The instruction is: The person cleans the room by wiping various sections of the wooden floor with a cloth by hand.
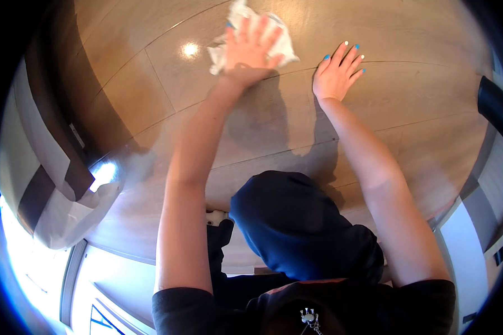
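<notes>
My left hand (250,49) lies with fingers spread on a crumpled white wiping cloth (285,44), pressing it against the wood-plank floor (207,134). Whether the cloth is fabric or paper I cannot tell. Parts of it stick out past the fingertips and on both sides of the hand. To the right, my right hand (334,78) rests palm down on the bare planks, fingers apart and nails painted blue and white. It holds nothing. Both arms are stretched forward.
My bent knee in dark cloth (296,223) is below the hands. At the left stand dark brown furniture (56,111) and a pale, translucent bag-like thing (72,215). A black object (494,106) is at the right edge. Light glares off the floor near the cloth.
</notes>
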Demonstrator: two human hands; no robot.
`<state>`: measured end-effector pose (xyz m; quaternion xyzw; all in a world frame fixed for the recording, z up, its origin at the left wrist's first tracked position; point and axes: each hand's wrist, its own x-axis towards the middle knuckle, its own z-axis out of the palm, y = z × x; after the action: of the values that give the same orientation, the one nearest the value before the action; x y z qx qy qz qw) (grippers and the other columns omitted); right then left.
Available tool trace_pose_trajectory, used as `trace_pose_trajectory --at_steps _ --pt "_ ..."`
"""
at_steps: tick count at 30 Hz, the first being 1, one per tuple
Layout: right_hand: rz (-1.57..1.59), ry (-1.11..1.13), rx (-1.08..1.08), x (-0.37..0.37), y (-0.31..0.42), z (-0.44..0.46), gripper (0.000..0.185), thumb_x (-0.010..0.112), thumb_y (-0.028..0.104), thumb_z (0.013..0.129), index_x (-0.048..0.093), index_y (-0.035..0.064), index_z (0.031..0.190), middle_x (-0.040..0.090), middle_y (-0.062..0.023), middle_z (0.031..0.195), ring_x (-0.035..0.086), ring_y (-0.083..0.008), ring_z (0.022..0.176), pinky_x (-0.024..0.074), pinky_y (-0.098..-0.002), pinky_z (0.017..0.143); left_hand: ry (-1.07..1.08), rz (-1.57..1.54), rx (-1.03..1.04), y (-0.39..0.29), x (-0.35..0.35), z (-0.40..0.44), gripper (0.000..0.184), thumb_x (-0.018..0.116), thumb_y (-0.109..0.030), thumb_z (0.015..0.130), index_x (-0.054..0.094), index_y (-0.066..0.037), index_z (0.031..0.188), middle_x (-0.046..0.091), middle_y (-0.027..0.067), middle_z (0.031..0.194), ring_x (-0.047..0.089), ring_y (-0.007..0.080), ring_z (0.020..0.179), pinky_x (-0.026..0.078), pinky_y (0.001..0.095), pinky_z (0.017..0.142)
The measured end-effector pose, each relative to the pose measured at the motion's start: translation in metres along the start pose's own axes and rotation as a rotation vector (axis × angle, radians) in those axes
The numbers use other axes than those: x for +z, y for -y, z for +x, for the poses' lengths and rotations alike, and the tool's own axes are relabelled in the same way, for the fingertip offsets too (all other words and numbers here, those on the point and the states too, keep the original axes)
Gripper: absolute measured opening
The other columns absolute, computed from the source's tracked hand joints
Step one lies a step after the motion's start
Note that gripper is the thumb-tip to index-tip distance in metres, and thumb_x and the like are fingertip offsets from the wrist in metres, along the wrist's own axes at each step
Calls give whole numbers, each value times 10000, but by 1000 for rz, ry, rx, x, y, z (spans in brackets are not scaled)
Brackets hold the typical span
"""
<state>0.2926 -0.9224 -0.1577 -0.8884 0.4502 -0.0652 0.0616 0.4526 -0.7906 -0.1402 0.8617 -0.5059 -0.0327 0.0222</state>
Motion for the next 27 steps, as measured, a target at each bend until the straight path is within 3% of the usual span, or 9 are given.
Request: trace_pose_trajectory --at_steps 4,7,13,14,17,22,27 --pt "14 -22 -3 2 -3 1 560 373 274 927 259 58 1430 187 -219 1489 154 -439 1364 103 -588 1084 84 -146 47 -69 -3 -46 635 412 -586 867 297 -321 1433 153 51 1537 153 371 1391 145 632 1060" --pt "20 -41 -16 2 -7 2 555 369 279 928 263 61 1427 199 -219 1484 159 -437 1362 110 -588 1083 183 -86 26 -118 -2 -86 643 401 -581 872 312 -278 1431 143 70 1538 143 377 1392 148 651 1045" --pt "7 -95 -36 11 2 5 546 376 282 925 286 69 1419 214 -214 1481 167 -431 1362 121 -588 1080 162 -266 37 -170 7 -144 637 474 -552 847 372 -247 1396 180 72 1525 196 377 1368 207 662 1002" --pt "4 -106 -35 13 3 6 545 377 282 925 289 70 1418 214 -212 1482 168 -429 1362 121 -589 1080 114 -275 1 -177 8 -149 624 524 -535 820 406 -267 1371 222 57 1510 244 346 1346 228 657 994" --pt "10 -122 -38 15 3 9 550 386 289 924 288 73 1421 215 -205 1485 170 -422 1364 121 -585 1083 10 -259 -20 -176 12 -149 602 549 -534 801 446 -289 1341 271 37 1490 265 319 1337 234 648 998" --pt "24 -75 -4 12 -2 8 552 404 295 928 286 90 1427 208 -189 1494 158 -404 1375 110 -568 1094 -57 -268 -147 -176 13 -137 532 545 -355 794 483 -289 1318 297 31 1482 286 318 1335 209 634 1030" --pt "28 -42 29 5 -6 11 545 414 262 926 283 113 1434 218 -173 1496 165 -389 1379 122 -553 1097 -19 -206 -265 -131 4 -71 533 513 -358 815 463 -277 1339 270 40 1497 259 338 1351 194 620 1046"
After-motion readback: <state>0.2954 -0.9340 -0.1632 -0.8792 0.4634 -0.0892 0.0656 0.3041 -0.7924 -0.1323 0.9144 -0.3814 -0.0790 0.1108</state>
